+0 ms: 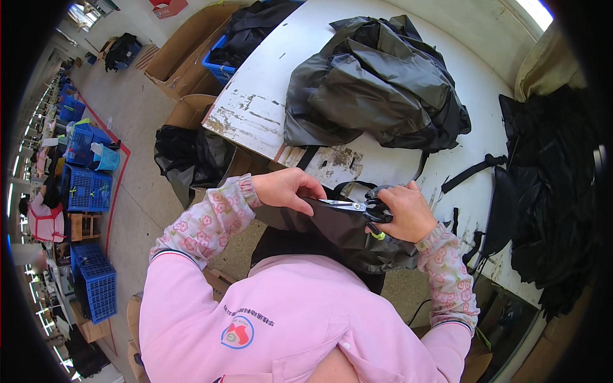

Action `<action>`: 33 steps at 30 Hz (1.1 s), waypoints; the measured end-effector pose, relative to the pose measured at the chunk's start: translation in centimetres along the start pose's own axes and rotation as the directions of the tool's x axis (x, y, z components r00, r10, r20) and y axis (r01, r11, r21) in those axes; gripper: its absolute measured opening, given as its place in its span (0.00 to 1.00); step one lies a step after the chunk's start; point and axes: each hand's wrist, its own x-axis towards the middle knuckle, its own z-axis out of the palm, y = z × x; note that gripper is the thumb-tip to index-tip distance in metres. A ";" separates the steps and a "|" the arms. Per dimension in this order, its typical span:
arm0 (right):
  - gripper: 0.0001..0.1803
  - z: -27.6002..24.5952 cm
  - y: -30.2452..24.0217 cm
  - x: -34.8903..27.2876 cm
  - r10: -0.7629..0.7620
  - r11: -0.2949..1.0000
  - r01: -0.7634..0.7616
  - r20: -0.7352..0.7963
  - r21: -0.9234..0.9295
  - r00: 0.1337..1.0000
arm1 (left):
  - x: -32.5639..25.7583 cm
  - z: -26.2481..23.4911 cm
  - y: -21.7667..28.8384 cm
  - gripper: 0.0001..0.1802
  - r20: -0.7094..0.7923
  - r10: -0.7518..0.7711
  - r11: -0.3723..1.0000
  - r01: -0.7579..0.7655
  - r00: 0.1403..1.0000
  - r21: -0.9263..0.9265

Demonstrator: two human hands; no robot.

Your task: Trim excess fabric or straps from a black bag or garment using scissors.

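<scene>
My left hand pinches the edge of a dark grey fabric piece held up at the near edge of the white worktable. My right hand is closed around small black-handled scissors, whose metal blades point left along the fabric's top edge toward my left fingers. A small yellow-green tag shows on the fabric just under my right hand. Both forearms wear flowered sleeve covers over a pink top.
A heap of grey-black garments lies on the table beyond my hands. More black fabric and loose black straps sit at the right. Cardboard boxes and blue crates stand on the floor at left.
</scene>
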 end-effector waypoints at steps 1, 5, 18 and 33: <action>0.28 0.0 -0.1 0.1 0.000 1.000 0.000 0.000 0.000 1.000 | 0.0 0.0 0.1 0.18 0.006 0.003 1.000 -0.002 1.000 -0.018; 0.27 0.0 -0.3 0.2 0.000 1.000 0.000 -0.002 -0.010 1.000 | 0.0 0.1 -0.2 0.18 0.012 0.006 0.999 -0.005 1.000 -0.045; 0.24 0.1 -0.1 0.2 0.061 0.998 -0.059 0.065 -0.019 0.996 | -1.0 -0.3 -0.8 0.19 -0.061 0.068 0.992 -0.061 0.996 0.114; 0.26 -0.5 -1.0 1.0 0.047 0.999 -0.047 0.141 0.001 0.989 | -1.0 0.4 -0.4 0.17 -0.050 0.029 0.998 -0.026 0.998 0.062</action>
